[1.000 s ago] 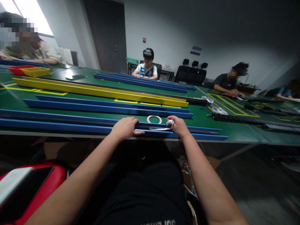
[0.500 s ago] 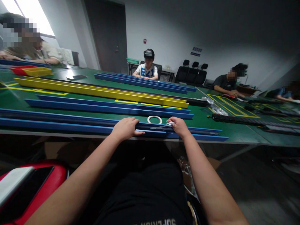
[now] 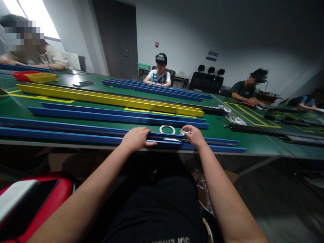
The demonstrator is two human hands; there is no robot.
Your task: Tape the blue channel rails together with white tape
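Nearest me lies a long blue channel [image 3: 76, 133] with a dark strip [image 3: 157, 137] in its groove. My left hand [image 3: 135, 139] is over the channel, fingers bent across its far side and thumb along the near side, gripping it. A thin white strip of tape [image 3: 173, 139] curves along the groove and up to my right hand [image 3: 194, 136]. That hand is closed in a pinch on the strip's loose end, just above the channel. Between the two hands, behind the channel, a white tape roll [image 3: 167, 126] lies flat on the green table.
Beyond are another blue channel [image 3: 113, 116], a yellow channel [image 3: 108, 99] and more blue channels [image 3: 157, 91]. Red and yellow trays [image 3: 42, 77] stand at the left. Dark strips [image 3: 265, 130] lie at right. Several people sit around the table [image 3: 268, 145]. A red stool [image 3: 63, 189] is at lower left.
My right hand has turned slightly, its fingers rising a little with the white tape. The tape's free length now sags in a curve toward the groove. My left hand stays in place.
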